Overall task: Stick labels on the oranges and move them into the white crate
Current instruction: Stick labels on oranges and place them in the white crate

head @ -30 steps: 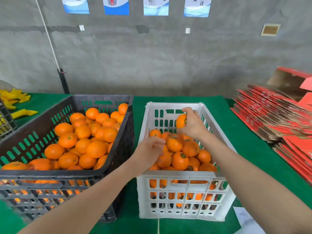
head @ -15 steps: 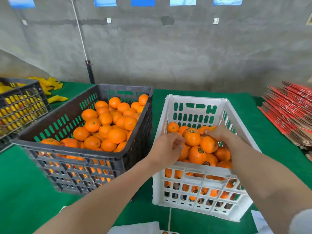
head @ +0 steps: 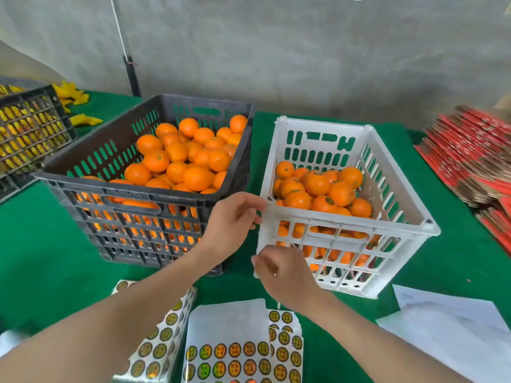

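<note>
A black crate (head: 132, 189) full of unlabelled oranges (head: 177, 161) stands left of the white crate (head: 345, 219), which holds a heap of labelled oranges (head: 318, 186). My left hand (head: 232, 219) has its fingers curled, with the tips against the white crate's front-left corner; whether they grip it is unclear. My right hand (head: 279, 272) is blurred and hangs in front of that crate's lower left wall, loosely curled with nothing visible in it. Sheets of round labels (head: 229, 352) lie on the green table beneath my forearms.
Another label sheet (head: 163, 341) lies to the left of the first. White paper (head: 448, 324) lies at the right front. Flat red cartons (head: 470, 150) are stacked along the right edge. A second black crate (head: 30, 125) with yellow contents stands far left.
My right hand has left the oranges in the white crate and come down in front of it. My left hand drew back to the crate's corner. The view tilted down, showing the label sheets.
</note>
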The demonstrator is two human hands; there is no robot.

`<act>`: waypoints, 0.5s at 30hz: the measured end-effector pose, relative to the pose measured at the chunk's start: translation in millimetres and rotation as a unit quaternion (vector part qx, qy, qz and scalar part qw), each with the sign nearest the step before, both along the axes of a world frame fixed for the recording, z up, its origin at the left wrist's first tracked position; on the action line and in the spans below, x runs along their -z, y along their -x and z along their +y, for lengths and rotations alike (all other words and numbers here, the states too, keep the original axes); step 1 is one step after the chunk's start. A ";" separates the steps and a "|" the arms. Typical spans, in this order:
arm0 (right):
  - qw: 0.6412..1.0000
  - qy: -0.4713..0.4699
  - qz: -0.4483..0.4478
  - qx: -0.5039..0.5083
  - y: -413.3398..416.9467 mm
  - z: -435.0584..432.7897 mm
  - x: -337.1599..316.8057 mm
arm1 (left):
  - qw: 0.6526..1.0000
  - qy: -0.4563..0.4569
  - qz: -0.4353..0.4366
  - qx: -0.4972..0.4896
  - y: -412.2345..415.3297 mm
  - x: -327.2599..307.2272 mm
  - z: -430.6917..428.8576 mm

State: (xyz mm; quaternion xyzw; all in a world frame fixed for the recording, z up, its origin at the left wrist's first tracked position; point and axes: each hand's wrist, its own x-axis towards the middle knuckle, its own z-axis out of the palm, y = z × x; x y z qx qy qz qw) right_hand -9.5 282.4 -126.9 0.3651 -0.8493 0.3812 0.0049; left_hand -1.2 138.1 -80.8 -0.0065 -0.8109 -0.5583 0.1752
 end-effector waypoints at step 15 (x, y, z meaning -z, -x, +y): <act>0.964 -0.135 -0.227 0.026 1.2 -17.4 29.4 | 0.894 0.221 -0.363 0.145 -39.4 98.9 -24.1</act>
